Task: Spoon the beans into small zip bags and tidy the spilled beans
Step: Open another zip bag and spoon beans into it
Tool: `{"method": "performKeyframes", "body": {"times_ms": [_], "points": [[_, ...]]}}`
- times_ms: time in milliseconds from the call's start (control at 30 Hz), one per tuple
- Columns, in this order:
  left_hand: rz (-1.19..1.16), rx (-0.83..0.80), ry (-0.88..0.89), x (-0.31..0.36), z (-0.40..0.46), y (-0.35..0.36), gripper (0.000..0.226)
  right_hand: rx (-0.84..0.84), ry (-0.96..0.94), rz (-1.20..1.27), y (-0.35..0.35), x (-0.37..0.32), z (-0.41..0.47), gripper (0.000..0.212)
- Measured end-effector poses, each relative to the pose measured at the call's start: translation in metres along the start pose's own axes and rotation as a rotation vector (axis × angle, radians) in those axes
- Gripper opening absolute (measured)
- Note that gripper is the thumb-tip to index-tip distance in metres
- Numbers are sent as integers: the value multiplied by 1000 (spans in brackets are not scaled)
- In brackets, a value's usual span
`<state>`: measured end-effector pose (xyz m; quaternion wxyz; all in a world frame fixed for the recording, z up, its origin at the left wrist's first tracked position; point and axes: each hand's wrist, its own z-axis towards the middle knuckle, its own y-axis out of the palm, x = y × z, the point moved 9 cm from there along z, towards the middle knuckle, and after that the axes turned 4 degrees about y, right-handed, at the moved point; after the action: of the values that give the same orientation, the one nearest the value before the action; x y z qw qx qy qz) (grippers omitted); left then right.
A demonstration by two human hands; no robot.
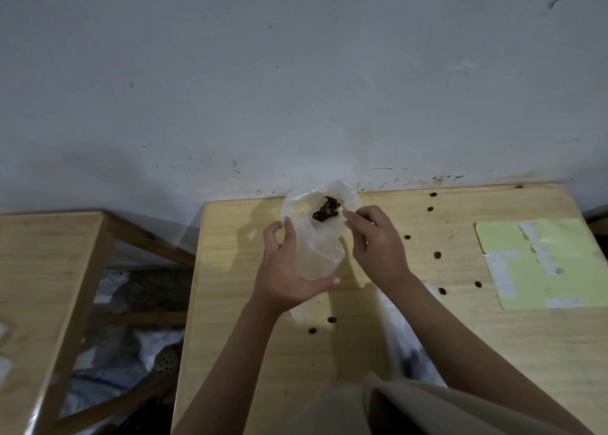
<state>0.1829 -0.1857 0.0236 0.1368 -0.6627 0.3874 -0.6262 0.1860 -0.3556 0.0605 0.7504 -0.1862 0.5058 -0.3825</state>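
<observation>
While the zip bag [317, 237] is held above the bench [362, 342], mouth tilted away, its near end is cupped by the left hand [283, 270] and its rim pinched by the right hand [375, 240], beans [325, 212] lying inside.

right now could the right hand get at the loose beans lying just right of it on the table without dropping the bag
Probably not. The right hand pinches the rim of the clear bag, so it is busy. The loose beans lie bare on the table with nothing covering them, yet reaching them likely means releasing the rim.
</observation>
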Motion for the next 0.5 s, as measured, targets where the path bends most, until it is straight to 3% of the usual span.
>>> {"method": "performKeyframes", "body": {"times_ms": [167, 367, 500], "points": [[74, 23, 59, 5, -1, -5, 135, 19, 155, 33, 10, 25, 4, 20], [94, 17, 73, 5, -1, -2, 134, 80, 860, 395, 22, 90, -19, 18], [81, 23, 84, 8, 0, -2, 133, 89, 1169, 652, 34, 105, -37, 26]]}}
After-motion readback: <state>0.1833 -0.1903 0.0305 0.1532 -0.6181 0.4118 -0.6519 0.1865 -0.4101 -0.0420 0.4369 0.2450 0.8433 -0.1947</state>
